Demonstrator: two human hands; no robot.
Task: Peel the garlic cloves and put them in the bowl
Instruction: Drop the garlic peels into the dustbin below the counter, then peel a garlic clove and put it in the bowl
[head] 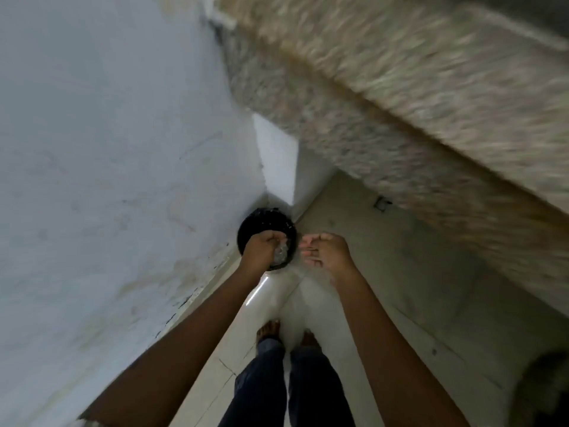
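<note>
I stand looking down at a round black bin (267,221) on the floor in the corner by the wall. My left hand (260,249) is over the bin's mouth, its fingers curled round a small pale, crumpled wad (281,253); the blur hides what the wad is made of. My right hand (328,251) hovers just right of the bin with loose fingers and nothing in it.
A white wall (107,149) fills the left. A speckled stone counter (415,97) overhangs the upper right, on a white pillar (277,155). Below are a pale tiled floor (400,288), my bare feet (271,329) and a dark blurred object (548,392) at lower right.
</note>
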